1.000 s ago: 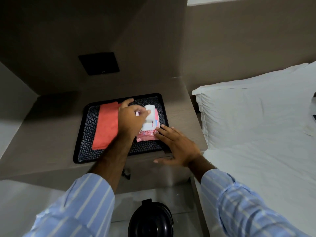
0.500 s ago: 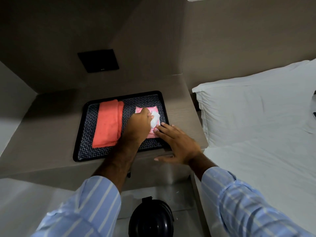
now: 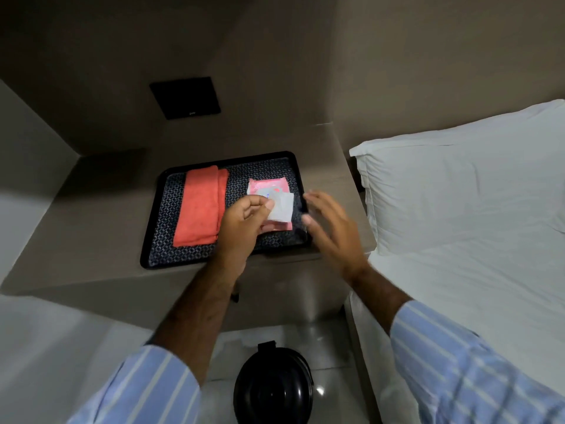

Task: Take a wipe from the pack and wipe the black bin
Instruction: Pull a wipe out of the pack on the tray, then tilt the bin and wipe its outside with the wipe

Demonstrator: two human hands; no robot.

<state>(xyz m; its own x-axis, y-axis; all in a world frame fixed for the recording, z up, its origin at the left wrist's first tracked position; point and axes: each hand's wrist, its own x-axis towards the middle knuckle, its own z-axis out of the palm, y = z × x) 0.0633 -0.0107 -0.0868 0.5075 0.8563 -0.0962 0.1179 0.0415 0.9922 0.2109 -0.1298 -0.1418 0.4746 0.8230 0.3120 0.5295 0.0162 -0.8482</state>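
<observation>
One orange cloth (image 3: 200, 208) lies folded on the dark tray (image 3: 159, 209), to the left of all the fingers. The left hand (image 3: 244, 223) is next, over the middle of the tray. Its thumb and fingers pinch one white wipe (image 3: 282, 207) by the left edge, and the wipe sticks out to the right of the fingertips. Right behind the wipe lies one pink pack (image 3: 269, 188) on the tray. The wipe and the hand hide the near part of the pack, and the marks on the pack are too small to read. The right hand (image 3: 331, 228) is just right of the wipe with its fingers spread and nothing in them. It looks blurry, so it is hard to tell if it touches the tray's right rim. One black bin (image 3: 273, 390) sits on the floor, low down between the two striped sleeves, well below both hands. The bottom edge of the picture cuts off part of the bin. One white pillow (image 3: 458, 185) lies far to the right of the right hand.
</observation>
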